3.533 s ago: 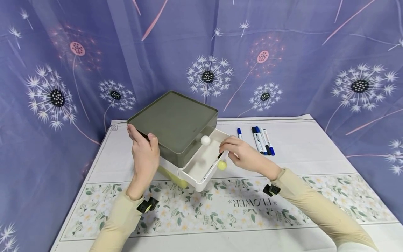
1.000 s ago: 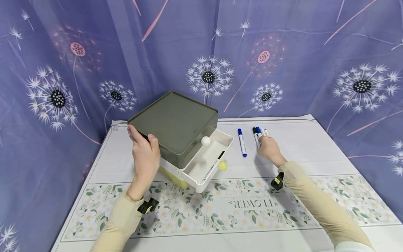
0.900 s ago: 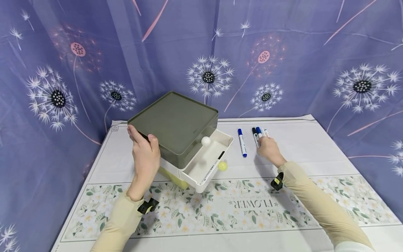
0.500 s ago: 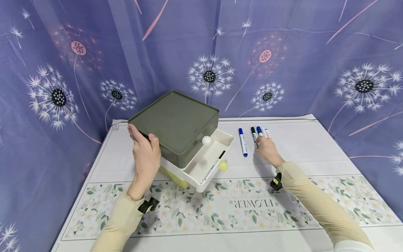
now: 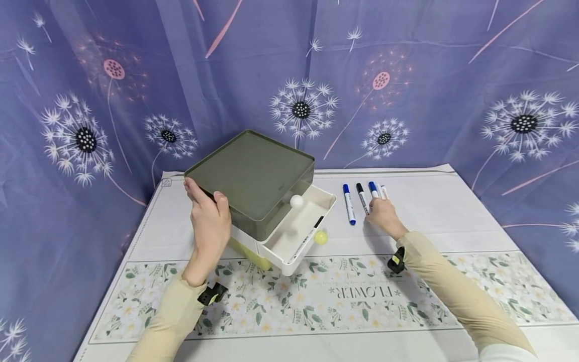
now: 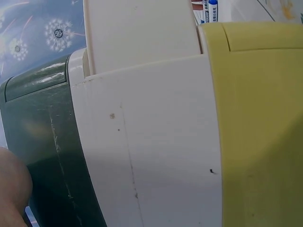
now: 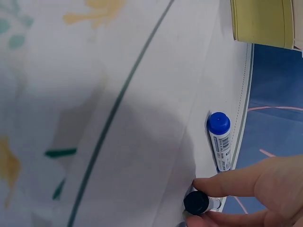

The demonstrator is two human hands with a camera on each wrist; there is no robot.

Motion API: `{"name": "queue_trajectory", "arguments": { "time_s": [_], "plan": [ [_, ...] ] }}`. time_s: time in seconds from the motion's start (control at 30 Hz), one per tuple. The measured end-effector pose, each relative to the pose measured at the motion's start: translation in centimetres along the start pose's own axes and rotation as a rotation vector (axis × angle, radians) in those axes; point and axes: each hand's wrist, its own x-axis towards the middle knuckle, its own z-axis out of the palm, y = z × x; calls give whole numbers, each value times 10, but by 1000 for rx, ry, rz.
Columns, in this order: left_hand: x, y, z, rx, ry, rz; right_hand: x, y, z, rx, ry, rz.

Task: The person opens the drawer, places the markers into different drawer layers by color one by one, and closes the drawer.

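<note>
A three-tier drawer box has a dark green top (image 5: 251, 173), a white middle drawer (image 5: 289, 226) pulled out and a yellow bottom (image 5: 253, 256). My left hand (image 5: 209, 216) rests on the top's left edge, fingers mostly straight. A black-capped marker (image 5: 309, 237) lies in the drawer along its front wall. Right of the box, my right hand (image 5: 384, 216) pinches another black-capped marker (image 5: 361, 195) between thumb and finger at its near end, seen end-on as a dark tip (image 7: 196, 202) in the right wrist view. A blue-capped marker (image 5: 373, 189) and white markers (image 5: 384, 192) are partly hidden behind that hand.
A separate blue marker (image 5: 349, 203) lies between the box and my right hand. Round knobs, one white (image 5: 296, 201) and one yellow (image 5: 320, 238), stick out from the drawer fronts. A purple dandelion curtain (image 5: 407, 75) stands behind the white table cover (image 5: 420, 211).
My right hand has left the drawer, where a black-capped marker now lies, and gone to the marker group. Lately the black-capped marker there has shifted left, away from the others. The left hand stays put.
</note>
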Motion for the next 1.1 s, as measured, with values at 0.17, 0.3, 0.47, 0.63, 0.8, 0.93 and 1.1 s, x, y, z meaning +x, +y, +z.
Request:
{"name": "queue_trajectory", "arguments": {
  "time_s": [0.17, 0.3, 0.47, 0.63, 0.8, 0.93, 1.1],
  "plan": [
    [0, -1, 0, 8, 2, -2, -1, 0, 2, 19, 2, 12],
    [0, -1, 0, 14, -1, 4, 0, -1, 3, 24, -16, 40],
    [0, -1, -1, 25, -3, 10, 0, -1, 2, 37, -38, 42],
    [0, -2, -1, 35, -1, 8, 0, 1, 1, 54, -64, 37],
    [0, -2, 0, 39, 1, 14, -1, 3, 0, 83, -64, 35],
    [1, -1, 0, 39, -2, 14, -2, 4, -1, 75, -44, 36],
    [0, -1, -1, 37, 4, 16, -3, 5, -2, 65, -38, 47]
  ]
}}
